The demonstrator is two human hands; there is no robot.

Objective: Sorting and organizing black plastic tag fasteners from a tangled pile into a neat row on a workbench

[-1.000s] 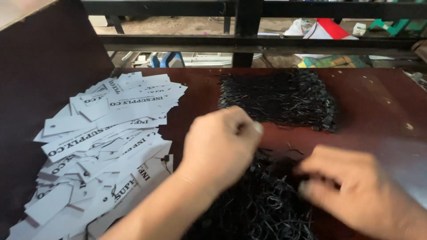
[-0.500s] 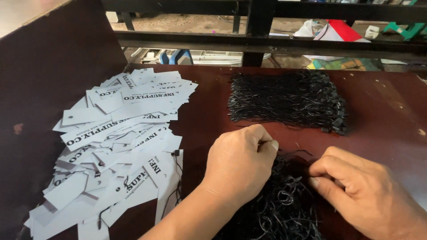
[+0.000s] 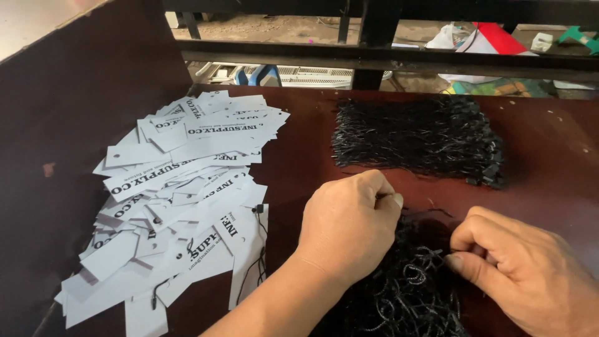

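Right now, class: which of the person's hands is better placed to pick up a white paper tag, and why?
Left hand: it lies beside the pile of white tags, while the right hand is across the tangled black strings.

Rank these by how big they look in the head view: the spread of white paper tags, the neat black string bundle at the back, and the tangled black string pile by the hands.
1. white paper tags, clearly the widest spread.
2 and 3. neat black string bundle and tangled black string pile look alike; the tangle lies nearer the camera, partly hidden by the left hand and right hand, so no ranking.

On your left, a loose heap of white rectangular paper tags [image 3: 181,200] with black print covers the dark brown table [image 3: 299,143].
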